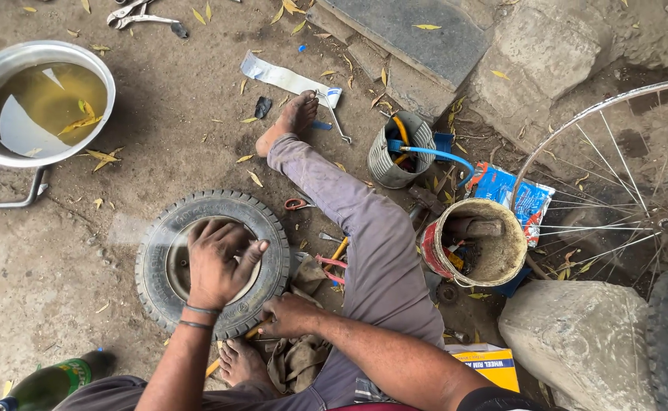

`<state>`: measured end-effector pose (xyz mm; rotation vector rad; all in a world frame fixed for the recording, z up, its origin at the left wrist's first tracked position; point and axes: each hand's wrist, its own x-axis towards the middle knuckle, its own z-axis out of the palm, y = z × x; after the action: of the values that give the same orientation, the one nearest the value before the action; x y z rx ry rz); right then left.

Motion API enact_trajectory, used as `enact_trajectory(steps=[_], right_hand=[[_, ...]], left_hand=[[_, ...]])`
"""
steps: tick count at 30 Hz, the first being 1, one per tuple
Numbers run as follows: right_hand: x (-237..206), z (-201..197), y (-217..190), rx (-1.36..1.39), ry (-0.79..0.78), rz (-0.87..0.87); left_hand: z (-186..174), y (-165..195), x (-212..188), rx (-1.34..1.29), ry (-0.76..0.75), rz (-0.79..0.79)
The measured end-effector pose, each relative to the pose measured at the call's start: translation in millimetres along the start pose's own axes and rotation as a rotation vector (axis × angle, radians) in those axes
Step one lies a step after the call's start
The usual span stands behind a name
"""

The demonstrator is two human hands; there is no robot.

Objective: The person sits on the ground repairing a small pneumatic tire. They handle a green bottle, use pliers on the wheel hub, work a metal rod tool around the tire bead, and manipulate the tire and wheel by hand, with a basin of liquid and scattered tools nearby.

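Black rubber tyre (212,262) is pressed flat by the spread left hand (218,262); its five-o'clock edge is gripped by the curled right hand (288,314).

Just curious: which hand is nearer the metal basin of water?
Left. The left hand lies on the tyre, right of the basin; the right hand is farther away.

Bare dirt ground (60,289) carries a small tyre (212,262), water basin (41,103), two tins and scattered leaves.
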<state>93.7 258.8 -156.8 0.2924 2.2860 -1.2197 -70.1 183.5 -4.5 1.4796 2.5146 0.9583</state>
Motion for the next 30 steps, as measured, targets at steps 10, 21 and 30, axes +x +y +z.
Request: enact_trajectory(steps=[10,21,30], right_hand=[[6,4,-3,0.021,-0.064,0.074],[10,6,5,-0.003,-0.015,0.028],[10,9,-2,0.002,-0.037,0.012]], left_hand=[[-12,-27,-1,-0.217,-0.093,-0.174],[0,-18,4,-0.072,0.192,-0.119],[2,-14,-7,0.152,0.117,0.084]])
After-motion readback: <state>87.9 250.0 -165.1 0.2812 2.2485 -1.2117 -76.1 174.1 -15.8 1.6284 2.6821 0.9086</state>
